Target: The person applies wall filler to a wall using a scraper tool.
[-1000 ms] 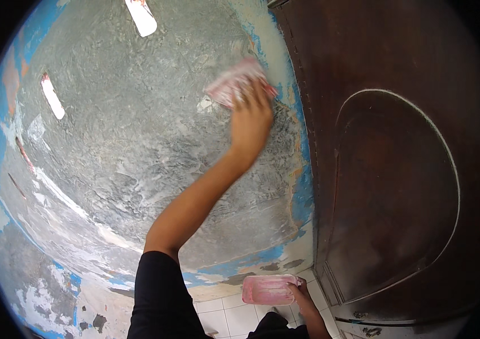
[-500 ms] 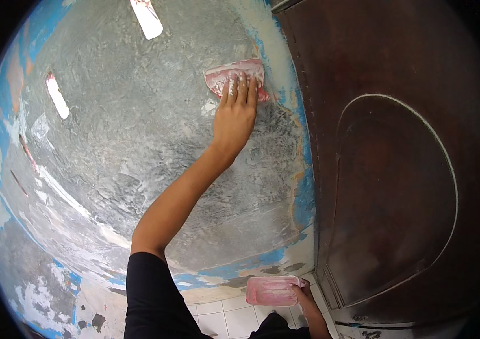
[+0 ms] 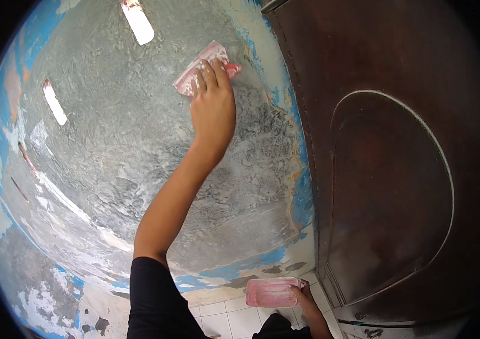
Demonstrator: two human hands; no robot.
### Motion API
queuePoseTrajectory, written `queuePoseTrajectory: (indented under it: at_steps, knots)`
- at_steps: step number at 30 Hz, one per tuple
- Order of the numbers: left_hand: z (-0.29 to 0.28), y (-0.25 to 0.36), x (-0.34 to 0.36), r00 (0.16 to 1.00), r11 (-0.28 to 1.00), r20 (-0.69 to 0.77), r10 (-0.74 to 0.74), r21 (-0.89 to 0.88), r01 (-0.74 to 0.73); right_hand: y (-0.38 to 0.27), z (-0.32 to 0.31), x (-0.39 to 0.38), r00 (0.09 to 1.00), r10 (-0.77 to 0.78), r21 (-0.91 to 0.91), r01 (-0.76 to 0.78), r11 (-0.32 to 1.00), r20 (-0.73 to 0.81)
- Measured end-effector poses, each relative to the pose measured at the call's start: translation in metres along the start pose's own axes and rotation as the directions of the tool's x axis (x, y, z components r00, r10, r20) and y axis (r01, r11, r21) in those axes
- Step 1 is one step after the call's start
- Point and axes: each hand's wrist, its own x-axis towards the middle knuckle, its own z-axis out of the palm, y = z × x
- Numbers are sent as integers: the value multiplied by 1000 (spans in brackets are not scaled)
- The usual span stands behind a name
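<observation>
My left hand (image 3: 213, 104) grips a pink plastic putty spreader (image 3: 186, 82), its fingers bent over the blade and flecked with white paste. The spreader lies against the grey wall (image 3: 121, 118), tilted with its right end higher. White putty smears its face. Low down, my right hand (image 3: 306, 298) clasps the right end of a pink rectangular tray (image 3: 271, 294), thumb over the rim. Whitish residue coats the inside of the tray, which is held away from the wall.
A dark brown door (image 3: 392, 186) with a curved raised line stands on the right. Blue and pale old paint (image 3: 302, 198) borders the grey wall. Two bright white slots (image 3: 138, 24) show in the upper wall. White floor tiles (image 3: 244, 322) lie below.
My left hand has moved left and slightly up across the wall with the spreader, which has turned to a steeper slant. My right hand and the tray have stayed nearly still.
</observation>
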Motion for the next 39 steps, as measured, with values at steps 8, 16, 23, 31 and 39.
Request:
queuePoseTrajectory:
  at_steps: [8,16,23,31,39]
  knots:
    - [56,79,-119,878,915,269,396,-40,-401,4,0,-11,998,-22,63,18,998,59]
    - [28,46,-73,832,841,129,540,-125,-527,10,-6,-5,999,34,-1,-34,999,16]
    - [34,16,-148,656,736,448,608,-9,-676,5,0,-11,996,68,-33,-66,997,58]
    - [4,16,-44,941,950,140,308,-99,-297,2,3,-18,997,65,-34,-64,997,41]
    - [53,79,-128,822,852,252,511,-24,-523,14,2,-23,1000,16,-8,-16,1000,12]
